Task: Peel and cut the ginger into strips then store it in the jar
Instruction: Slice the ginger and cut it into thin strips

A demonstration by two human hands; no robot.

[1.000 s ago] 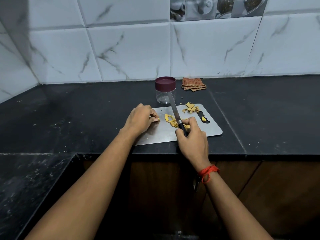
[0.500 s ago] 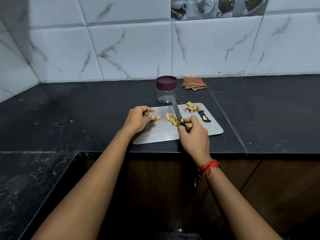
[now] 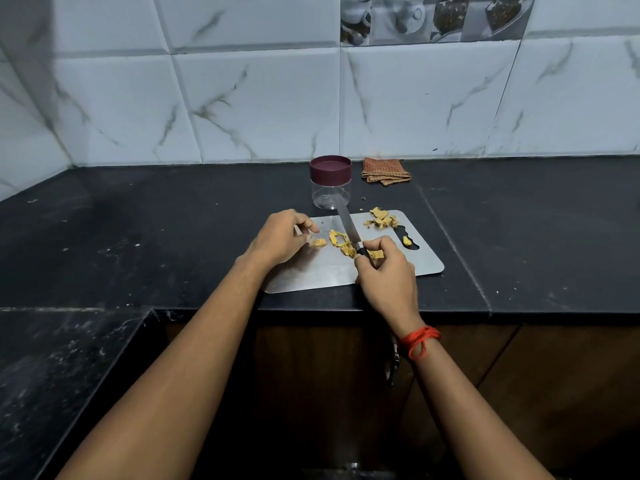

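While a person stands at a black tabletop [image 3: 138, 220], the head camera looks down over both forearms to a steel cutting board [image 3: 346, 275] near the front edge. The right hand [image 3: 388, 271], with a red thread [image 3: 420, 341] at its wrist, grips the black handle of a knife [image 3: 348, 230]. The blade slants away across the board, its tip pointing at the jar [image 3: 330, 192].

Yellow ginger strips [image 3: 341, 242] lie in a loose cluster under and beside the blade. One small ginger piece [image 3: 319, 242] sits apart, just beside the fingertips of the left hand [image 3: 280, 240]. That hand rests on the board with fingers loosely curled and nothing visibly pinched; whether the thumb touches the piece cannot be told.

Peelings [image 3: 381, 218] are heaped at the board's far right corner, and another scrap [image 3: 407, 240] lies in the board's handle slot. The clear jar stands empty behind the board with its maroon lid [image 3: 330, 166] on. A folded cloth [image 3: 386, 171] lies to its right.

Risks, as a judgement: the stray piece is small, so steadying it would bring fingertips close to the edge. The smooth metal board may skid under pressure. Peelings so near the strips could be swept into the jar with them, and a forward slip of the blade could knock the jar.
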